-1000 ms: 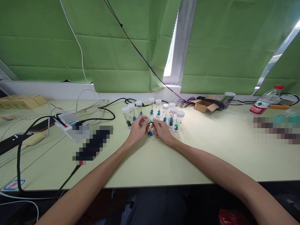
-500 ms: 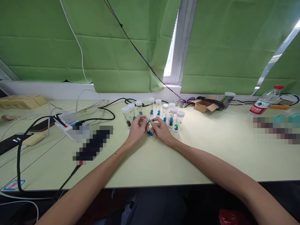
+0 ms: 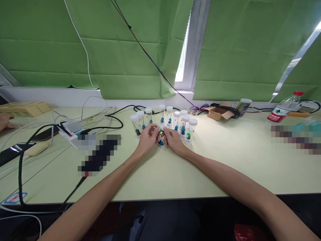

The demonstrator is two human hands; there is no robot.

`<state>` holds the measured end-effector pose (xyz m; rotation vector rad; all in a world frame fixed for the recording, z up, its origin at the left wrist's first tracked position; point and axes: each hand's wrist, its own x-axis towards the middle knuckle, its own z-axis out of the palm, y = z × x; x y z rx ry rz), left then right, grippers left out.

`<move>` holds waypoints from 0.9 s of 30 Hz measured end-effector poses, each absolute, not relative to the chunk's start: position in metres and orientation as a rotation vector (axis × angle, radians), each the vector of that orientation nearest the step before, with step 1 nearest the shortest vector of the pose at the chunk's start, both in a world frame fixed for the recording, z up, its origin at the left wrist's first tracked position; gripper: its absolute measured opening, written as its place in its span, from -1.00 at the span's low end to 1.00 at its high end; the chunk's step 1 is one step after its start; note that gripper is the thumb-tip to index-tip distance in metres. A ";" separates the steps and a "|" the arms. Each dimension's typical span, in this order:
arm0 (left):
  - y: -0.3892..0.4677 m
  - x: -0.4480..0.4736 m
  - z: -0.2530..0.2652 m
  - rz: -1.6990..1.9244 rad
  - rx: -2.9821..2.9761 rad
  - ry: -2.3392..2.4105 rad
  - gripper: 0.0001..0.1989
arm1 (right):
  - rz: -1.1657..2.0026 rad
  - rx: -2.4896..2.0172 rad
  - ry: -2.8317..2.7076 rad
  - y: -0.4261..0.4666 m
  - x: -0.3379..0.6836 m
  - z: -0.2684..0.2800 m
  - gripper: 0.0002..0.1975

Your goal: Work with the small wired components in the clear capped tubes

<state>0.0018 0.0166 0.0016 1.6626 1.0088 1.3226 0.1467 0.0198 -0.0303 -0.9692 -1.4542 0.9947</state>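
Close in front of the tubes, my left hand (image 3: 148,136) is closed in a pinch on a small green piece (image 3: 160,130). From the other side my right hand (image 3: 173,138) pinches at the same piece, its fingertips almost meeting the left ones. The exact grip is too small to make out. Below the fingers, a small blue piece (image 3: 161,143) with a thin bent wire lies on the table. Clear tubes with white caps stand around the hands, including one with a green piece inside (image 3: 189,135) and one with a dark piece inside (image 3: 137,132); others hold blue pieces.
A power strip (image 3: 67,134) and tangled cables cover the left side, with phones (image 3: 15,152) near them. Another person's hand (image 3: 5,121) shows at the far left edge. An open cardboard box (image 3: 217,113), a can (image 3: 243,107) and a water bottle (image 3: 283,108) stand at back right.
My right fingers have drawn closer together around the green piece, and my left hand has shifted very slightly right. At the far left, another person's hand has come further into view.
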 end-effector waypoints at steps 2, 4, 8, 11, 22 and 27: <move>0.016 0.002 0.002 1.328 1.662 1.011 -0.70 | 1.004 -0.989 -1.458 0.018 0.147 -0.028 -0.41; 0.015 0.003 0.003 1.341 1.658 1.020 -0.69 | 1.020 -0.992 -1.461 0.016 0.147 -0.026 -0.42; 0.014 0.004 0.004 1.371 1.628 1.031 -0.69 | 1.062 -0.973 -1.440 0.014 0.147 -0.024 -0.53; 0.014 0.003 0.004 1.369 1.634 1.033 -0.70 | 1.073 -0.941 -1.444 0.013 0.148 -0.024 -0.59; 0.014 0.003 0.004 1.336 1.670 1.017 -0.71 | 1.017 -0.943 -1.459 0.017 0.147 -0.027 -0.53; 0.015 0.002 0.002 1.329 1.670 1.012 -0.71 | 0.971 -0.962 -1.466 0.017 0.146 -0.027 -0.46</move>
